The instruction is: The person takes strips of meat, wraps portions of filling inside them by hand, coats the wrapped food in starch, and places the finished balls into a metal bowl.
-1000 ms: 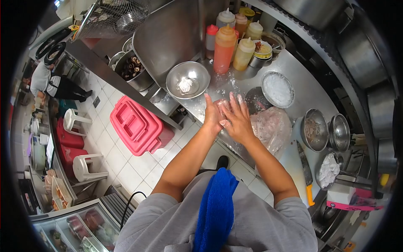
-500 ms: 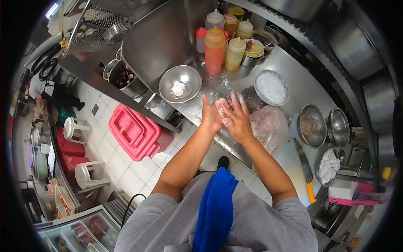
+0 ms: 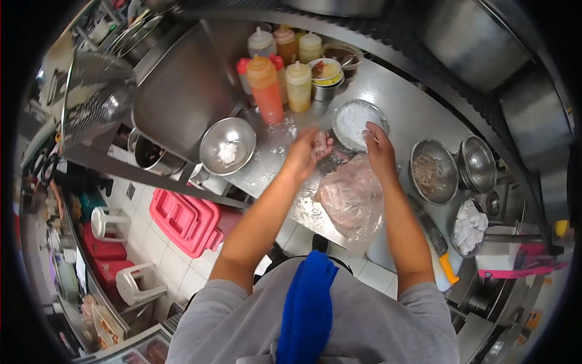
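My left hand [image 3: 307,151] is curled round a pale pink floured lump [image 3: 320,142] that looks like raw meat. To its right, my right hand [image 3: 380,148] reaches over the right edge of a metal bowl of white powder [image 3: 354,120]. Its fingertips are drawn together at the powder; whether they hold any is hidden. Below and between my hands lies a clear plastic bag of pinkish meat [image 3: 351,194], near my right wrist. A few small pinkish bits show on the steel counter [image 3: 242,185] just above the bag.
Left of my hands stands a metal bowl [image 3: 209,148] with a little powder. Squeeze bottles [image 3: 267,91] line the back. At right are a bowl with pale mush [image 3: 433,173], a bowl of white clumps [image 3: 471,227] and an orange-handled knife [image 3: 447,267]. A pink lidded bin [image 3: 185,221] stands on the floor.
My hands were together around the lump and have parted. My left hand keeps the lump; my right has moved right to the powder bowl. The camera view has shifted.
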Motion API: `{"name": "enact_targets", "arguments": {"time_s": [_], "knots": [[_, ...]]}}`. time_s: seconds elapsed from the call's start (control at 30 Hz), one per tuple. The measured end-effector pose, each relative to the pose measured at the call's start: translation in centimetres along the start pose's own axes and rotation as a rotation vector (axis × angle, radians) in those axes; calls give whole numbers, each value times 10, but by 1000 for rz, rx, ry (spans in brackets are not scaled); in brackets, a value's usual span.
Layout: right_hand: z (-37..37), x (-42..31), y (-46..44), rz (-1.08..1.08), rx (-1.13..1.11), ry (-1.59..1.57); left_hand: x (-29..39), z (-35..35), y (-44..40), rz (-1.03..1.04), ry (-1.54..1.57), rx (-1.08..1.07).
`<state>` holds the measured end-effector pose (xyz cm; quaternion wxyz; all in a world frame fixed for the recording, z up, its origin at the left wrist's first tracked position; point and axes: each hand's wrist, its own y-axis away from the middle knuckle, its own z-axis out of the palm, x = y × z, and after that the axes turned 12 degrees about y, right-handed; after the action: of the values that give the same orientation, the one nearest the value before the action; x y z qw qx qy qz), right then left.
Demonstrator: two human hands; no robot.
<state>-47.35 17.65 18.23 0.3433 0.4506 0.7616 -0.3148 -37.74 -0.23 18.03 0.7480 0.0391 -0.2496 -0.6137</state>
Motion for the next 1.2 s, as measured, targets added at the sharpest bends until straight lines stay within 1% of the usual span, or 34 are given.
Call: {"name": "enact_targets", "arguments": {"time_s": [0.03, 0.07, 0.1, 0.13, 0.2, 0.23, 0.27, 0.3, 0.33, 0.37, 0.4, 0.43, 0.47, 0.5, 0.53, 0.57, 0.6, 0.63, 0.7, 0.73, 0.8, 0.83, 0.87, 0.93, 0.97, 1.0, 1.03, 1.07, 1.1, 1.13, 1.17, 1.2], "knots": [[-7, 6, -10, 10, 15, 6, -2, 13, -11, 79, -375, -22], [-13, 11, -21, 5, -59, 175, -4, 25, -20, 166, -749, -48], [-18, 14, -32, -5, -134, 343, -4, 37, -32, 173, -997, -73], [-20, 18, -42, -7, -125, 343, -7, 39, -50, 176, -999, -81], [-19, 24, -60, -132, -155, 724, -18, 36, -84, 421, -1498, -407], [-19, 24, -66, -141, -151, 720, -24, 37, -92, 564, -1673, -467], [-20, 25, -72, -156, -195, 756, -29, 36, -98, 574, -1676, -461], [-19, 26, -79, -171, -238, 793, -33, 39, -97, 577, -1876, -472], [-17, 29, -86, -180, -236, 791, -35, 40, -96, 571, -2076, -480], [-12, 32, -91, -167, -280, 844, -37, 41, -96, 436, -2176, -471], [-8, 39, -95, -153, -326, 898, -37, 42, -92, 437, -2176, -465], [-4, 46, -97, -157, -329, 895, -34, 41, -87, 535, -2048, -510], [1, 54, -98, -251, -312, 959, -30, 39, -81, 626, -1917, -551], [7, 61, -98, -345, -296, 1021, -22, 39, -69, 622, -1921, -541], [12, 69, -99, -352, -301, 1015, -10, 39, -54, 694, -1823, -510], [18, 77, -99, -428, -267, 1046, 2, 34, -39, 764, -1725, -478], [22, 80, -97, -503, -232, 1076, 11, 23, -24, 839, -1689, -426], [23, 79, -101, -508, -233, 1074, 19, 10, -10, 917, -1647, -376], [24, 74, -108, -308, -403, 994, 32, -27, 19, 915, -1616, -241], [19, 64, -108, -309, -408, 997, 33, -50, 33, 925, -1647, -196], [6, 36, -110, -170, -414, 664, 32, -85, 51, 940, -1672, -152], [8, 32, -110, -174, -348, 580, 30, -99, 61, 974, -1709, -135], [8, 27, -111, -179, -349, 585, 28, -109, 64, 1016, -1748, -119], [7, 5, -103, 8, -389, 449, 21, -125, 66, 1042, -1768, -87], [10, 7, -98, -3, -392, 456, 18, -132, 64, 1068, -1794, -55], [16, 19, -94, -260, -366, 558, 15, -136, 59, 1080, -1787, -37], [29, 32, -93, -538, -343, 642, 11, -138, 56, 1085, -1778, -79], [40, 59, -94, -561, -461, 681, 13, -144, 55, 1100, -1783, -86], [40, 54, -83, -640, -430, 720, 11, -151, 48, 979, -1807, -23], [39, 50, -77, -665, -428, 772, 8, -161, 43, 1045, -1804, -23], [42, 52, -77, -464, -464, 789, 10, -158, 45, 987, -1878, -36], [52, 92, -89, -542, -348, 816, 12, -157, 46, 1083, -1791, -59]]}}
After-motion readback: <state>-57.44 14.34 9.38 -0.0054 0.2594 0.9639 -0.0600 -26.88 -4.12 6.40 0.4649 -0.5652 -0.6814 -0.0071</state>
